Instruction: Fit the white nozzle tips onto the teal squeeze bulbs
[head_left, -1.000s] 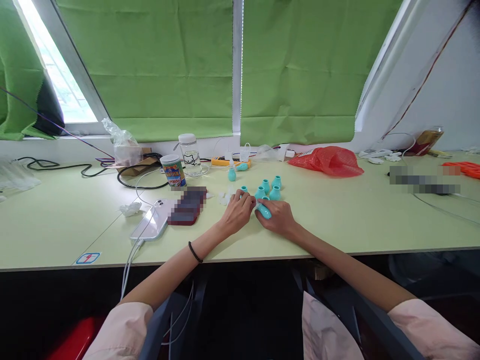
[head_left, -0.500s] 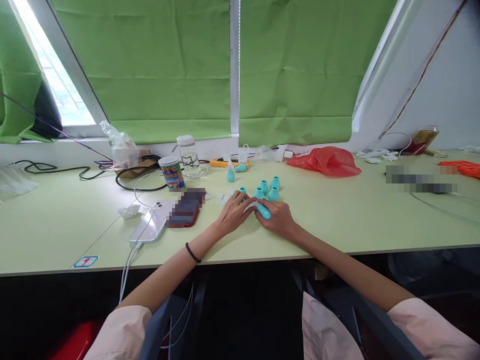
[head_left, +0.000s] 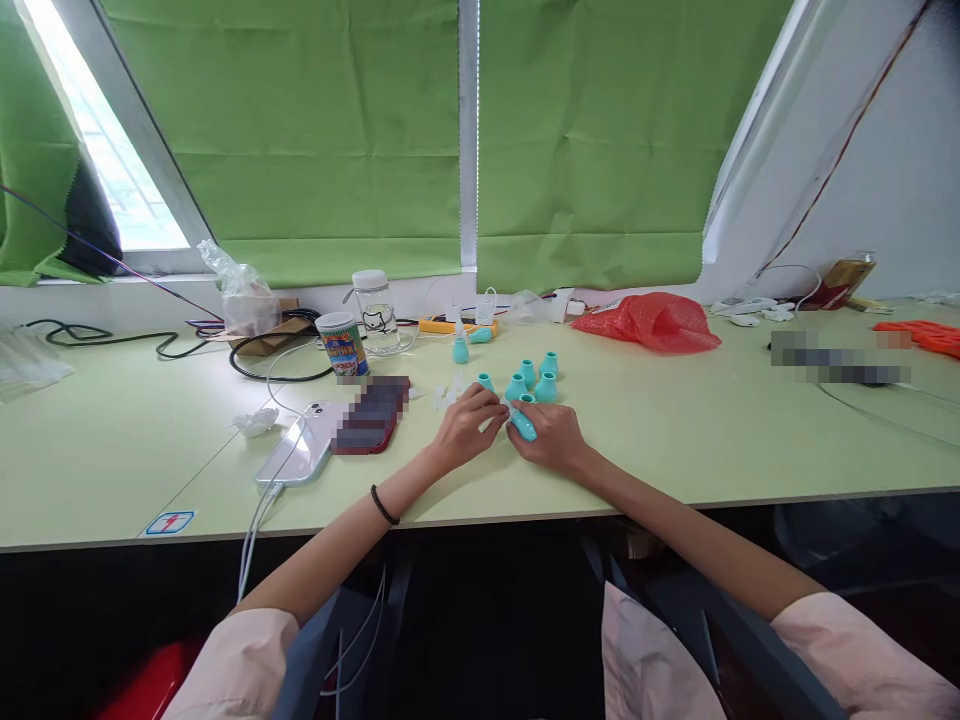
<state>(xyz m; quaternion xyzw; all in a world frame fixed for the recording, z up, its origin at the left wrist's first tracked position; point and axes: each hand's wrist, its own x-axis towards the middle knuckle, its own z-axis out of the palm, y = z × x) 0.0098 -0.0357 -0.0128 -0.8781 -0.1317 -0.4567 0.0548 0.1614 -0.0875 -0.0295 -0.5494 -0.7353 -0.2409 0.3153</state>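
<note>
Background: green blinds (head_left: 300, 130) hang over the window, with a white wall at the right.
Bench: pale yellow-green top (head_left: 675, 430), its near edge running across the view in front of the person.
Right hand (head_left: 555, 435): closed around a turquoise bulb (head_left: 525, 428), which lies tilted in the grip near the middle of the bench, its narrow end toward the left hand.
Left hand (head_left: 471, 422): thumb and fingertips pinched together on a translucent piece (head_left: 505, 404) at the narrow end of the held bulb; whether that piece is seated in the bulb is too small to tell.
Open-mouthed bulbs (head_left: 547, 388): a loose cluster of turquoise pieces standing just beyond the hands, one partly hidden behind the right hand.
Nozzled bulb (head_left: 460, 350): upright beyond the cluster, a clear tip on top; another turquoise bulb (head_left: 481, 335) lies on its side near it.
Clear bits (head_left: 442, 397): scattered just beyond the left hand.
Left part of the bench: white phone (head_left: 296, 450) beside a red-cased phone (head_left: 384, 425); behind them, a printed canister (head_left: 343, 345) and a white-lidded bottle (head_left: 376, 315).
Right of the cluster: crumpled red bag (head_left: 649, 322) near the wall.
Left wrist: dark bracelet (head_left: 385, 505).
</note>
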